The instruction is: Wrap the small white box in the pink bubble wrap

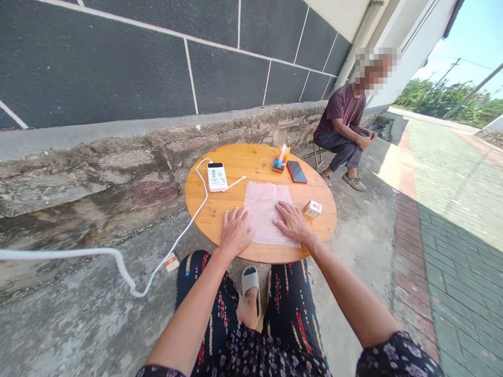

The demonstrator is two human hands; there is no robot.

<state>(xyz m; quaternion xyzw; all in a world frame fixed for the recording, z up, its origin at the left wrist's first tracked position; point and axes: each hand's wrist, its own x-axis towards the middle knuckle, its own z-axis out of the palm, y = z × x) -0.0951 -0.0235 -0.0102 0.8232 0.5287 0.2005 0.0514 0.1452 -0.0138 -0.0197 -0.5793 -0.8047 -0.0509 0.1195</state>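
A pink sheet of bubble wrap [267, 209] lies flat near the front of the round wooden table [251, 161]. My left hand [236, 230] rests flat at the sheet's left edge, fingers spread. On the sheet's right side my right hand [291, 222] lies palm down with its fingers apart. Just right of that hand stands a small white and brown box [313, 209]. Beyond the sheet are an orange and blue tape dispenser [281, 158] and a phone with a red edge [297, 172].
At the table's left lies a white power bank [217, 177] with a short cable; a white cord [173, 251] runs off it to the left. Another small box [171, 262] lies on the ground. A person [346, 123] sits beyond the table, beside the wall [133, 68].
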